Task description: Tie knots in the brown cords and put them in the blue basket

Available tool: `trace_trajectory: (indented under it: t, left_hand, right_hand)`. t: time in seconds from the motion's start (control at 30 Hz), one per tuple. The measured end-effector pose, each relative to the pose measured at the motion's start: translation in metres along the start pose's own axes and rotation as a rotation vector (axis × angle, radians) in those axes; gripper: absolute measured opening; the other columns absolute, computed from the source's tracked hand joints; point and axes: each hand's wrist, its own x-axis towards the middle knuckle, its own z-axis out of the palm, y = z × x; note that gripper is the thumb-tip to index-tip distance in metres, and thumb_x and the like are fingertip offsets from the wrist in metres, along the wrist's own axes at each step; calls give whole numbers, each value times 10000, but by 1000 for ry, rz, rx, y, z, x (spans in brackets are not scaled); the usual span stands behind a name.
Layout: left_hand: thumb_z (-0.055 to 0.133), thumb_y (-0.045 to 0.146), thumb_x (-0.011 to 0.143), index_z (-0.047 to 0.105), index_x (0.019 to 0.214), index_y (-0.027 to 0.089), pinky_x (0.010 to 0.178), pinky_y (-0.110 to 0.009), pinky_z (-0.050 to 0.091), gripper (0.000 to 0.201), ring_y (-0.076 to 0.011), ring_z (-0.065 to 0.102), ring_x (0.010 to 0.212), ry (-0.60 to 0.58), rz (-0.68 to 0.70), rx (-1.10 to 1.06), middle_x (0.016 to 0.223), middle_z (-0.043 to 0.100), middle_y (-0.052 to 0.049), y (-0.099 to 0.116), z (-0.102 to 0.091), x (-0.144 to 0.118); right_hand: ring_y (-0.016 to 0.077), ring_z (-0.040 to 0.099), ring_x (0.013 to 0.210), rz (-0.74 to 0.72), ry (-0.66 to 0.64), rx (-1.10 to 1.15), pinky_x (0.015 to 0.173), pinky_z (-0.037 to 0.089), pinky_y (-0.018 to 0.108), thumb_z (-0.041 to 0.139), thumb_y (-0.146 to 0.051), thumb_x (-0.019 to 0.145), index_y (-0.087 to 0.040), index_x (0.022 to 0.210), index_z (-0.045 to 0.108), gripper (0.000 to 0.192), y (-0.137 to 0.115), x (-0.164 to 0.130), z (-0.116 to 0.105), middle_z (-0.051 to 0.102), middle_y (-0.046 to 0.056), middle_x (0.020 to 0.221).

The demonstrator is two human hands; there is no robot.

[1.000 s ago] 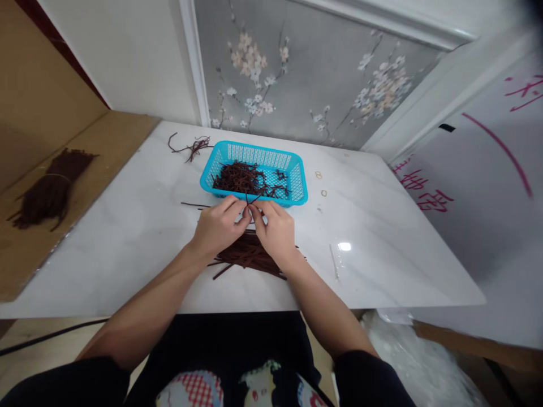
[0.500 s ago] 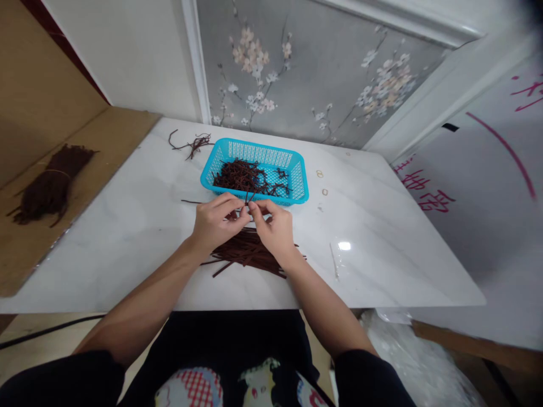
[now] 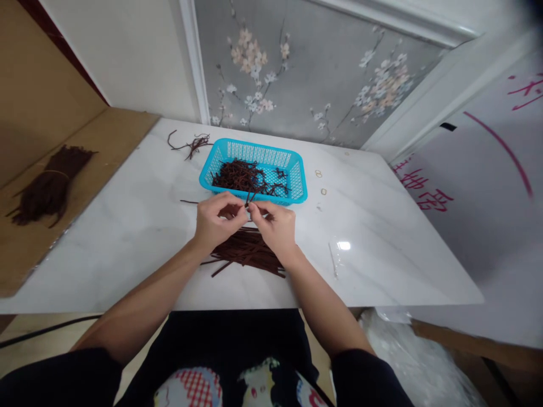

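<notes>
view: head camera, worn by the person | position: above the near side of the blue basket point(image 3: 258, 151) | facing: forward and steeply down over the desk point(image 3: 394, 243) | range: near, yet wide, whole basket in frame just above centre | span: patterned shirt point(image 3: 197, 390) nearer than basket, floral panel point(image 3: 297, 96) beyond it, cardboard point(image 3: 106, 135) to its left, white board point(image 3: 479, 237) to its right

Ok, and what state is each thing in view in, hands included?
Left hand: closed in a pinch on the brown piece
Right hand: pinching there too
Brown piece: held, ends poking up; whether knotted is unclear
Blue basket: upright, partly filled
Pieces inside: heaped, mostly at the left
Strips near the hands: loose, roughly aligned
Bundle at far left: banded
Strands beside the basket: loose, tangled
</notes>
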Motion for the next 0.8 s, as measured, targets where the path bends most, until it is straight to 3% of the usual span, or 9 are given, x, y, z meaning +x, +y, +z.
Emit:
trace_trajectory:
  t: [0.1, 0.2, 0.3, 0.57, 0.8]
  left_hand:
    - [628, 209, 843, 641, 806, 165, 465, -163, 449, 59, -66, 558, 533, -59, -102, -19, 723, 624, 12, -3, 2, -2]
    - [633, 314, 894, 648, 869, 172, 526, -184, 457, 145, -84, 573, 607, -120, -26, 99, 786, 636, -5, -4, 4, -2]
    - [523, 318, 975, 620, 842, 177, 593, -219, 446, 217, -107, 574, 652, -161, 47, 188, 750, 606, -7, -4, 4, -1]
    - [458, 230, 983, 422, 680, 198, 527, -267, 293, 307, -102, 409, 531, -97, 181, 363, 630, 450, 26, -9, 3, -1]
    - [469, 223, 977, 424, 705, 201, 547, -258, 304, 276, -104, 421, 559, -83, 185, 316, 639, 445, 28, -8, 4, -1]
  right_hand:
    - [159, 693, 671, 61, -37, 18, 650, 537, 276, 561, -376, 950, -202, 905, 740, 254, 2, 1, -2, 782, 28, 818]
    - [169, 686, 699, 79, -47, -5, 642, 529, 284, 521, -397, 967, -207, 948, 727, 281, 5, 1, -3, 777, 39, 854]
    - [175, 686, 744, 73, -63, -10, 656, 523, 285, 492, -396, 982, -206, 963, 711, 290, 6, -2, 0, 770, 47, 893]
    - [174, 647, 737, 48, -96, -54, 703, 493, 292, 465, -367, 996, -211, 899, 680, 282, 1, -1, 4, 725, 38, 822]
    - [160, 610, 672, 150, -56, -1, 618, 460, 275, 464, -397, 993, -206, 855, 661, 307, 0, 1, 5, 686, 21, 741]
